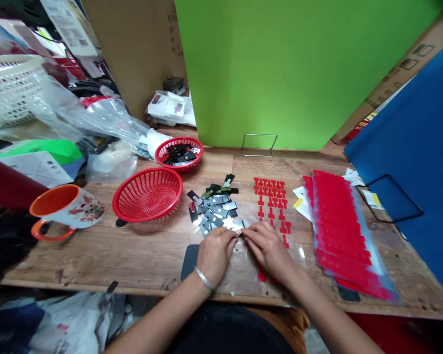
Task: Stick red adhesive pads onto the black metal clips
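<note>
My left hand [216, 250] and my right hand [268, 248] meet at the near middle of the wooden table [96, 255], fingers curled and pinched together around a small silvery piece [238, 232] between them. A silver bangle rings my left wrist. Just beyond the fingertips lies a pile of small silvery and dark flat parts [214, 206]. To the right of that pile, a transparent sheet carries rows of red T-shaped stickers [271, 199], partly hidden under my right hand. A dark flat pad [189, 260] lies under my left wrist.
An empty red basket [147, 193] and a smaller red basket of black parts [179, 153] stand at the left. An orange-and-white mug [64, 209] is further left. Stacked red sticker sheets [345, 236] lie at the right, beside a blue board [421, 162]. A green panel [291, 69] stands behind.
</note>
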`<state>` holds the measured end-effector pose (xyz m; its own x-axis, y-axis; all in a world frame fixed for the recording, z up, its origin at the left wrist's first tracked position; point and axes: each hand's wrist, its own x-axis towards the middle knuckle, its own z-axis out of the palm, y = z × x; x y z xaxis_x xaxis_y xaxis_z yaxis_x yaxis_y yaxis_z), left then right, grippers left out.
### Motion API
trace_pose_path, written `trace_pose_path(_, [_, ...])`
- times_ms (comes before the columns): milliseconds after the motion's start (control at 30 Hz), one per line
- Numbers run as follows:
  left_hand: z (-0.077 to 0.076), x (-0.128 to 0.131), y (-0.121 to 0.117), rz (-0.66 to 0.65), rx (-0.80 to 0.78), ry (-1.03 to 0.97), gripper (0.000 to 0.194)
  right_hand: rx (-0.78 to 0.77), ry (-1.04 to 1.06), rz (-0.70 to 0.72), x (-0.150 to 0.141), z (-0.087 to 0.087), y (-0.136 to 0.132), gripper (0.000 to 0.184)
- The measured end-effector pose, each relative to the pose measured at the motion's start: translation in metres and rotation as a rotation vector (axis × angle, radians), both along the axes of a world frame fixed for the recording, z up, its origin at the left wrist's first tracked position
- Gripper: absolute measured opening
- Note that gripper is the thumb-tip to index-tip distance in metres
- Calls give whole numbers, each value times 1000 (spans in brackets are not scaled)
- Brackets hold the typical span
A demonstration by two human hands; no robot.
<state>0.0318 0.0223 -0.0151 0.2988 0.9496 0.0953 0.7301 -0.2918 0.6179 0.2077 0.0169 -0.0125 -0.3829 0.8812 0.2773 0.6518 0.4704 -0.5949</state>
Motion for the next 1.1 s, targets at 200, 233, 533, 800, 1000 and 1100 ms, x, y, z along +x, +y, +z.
trace_pose_path(200, [-4, 2, 0, 13, 63, 106, 23, 109, -166, 33, -4, -7, -4, 30])
trace_pose_path(233, [-5, 2, 0, 12, 68, 109, 22, 122, -181, 38, -4, -9, -4, 30])
trace_pose_path(533, [-7, 1, 1, -4, 70, 110, 23, 153, -131, 15, -8, -13, -7, 28])
trace_pose_path(800, [12, 10, 25, 31, -211, -348, 14, -53, -36, -516, 47, -10, 53, 15])
trace_pose_path(1000, [16, 54, 69, 116, -709, -905, 19, -101, -159, -589, 83, -18, 100, 10])
trace_pose_path(1100, [13, 75, 89, 153, -770, -947, 15, -155, -201, -552, 85, -20, 110, 10])
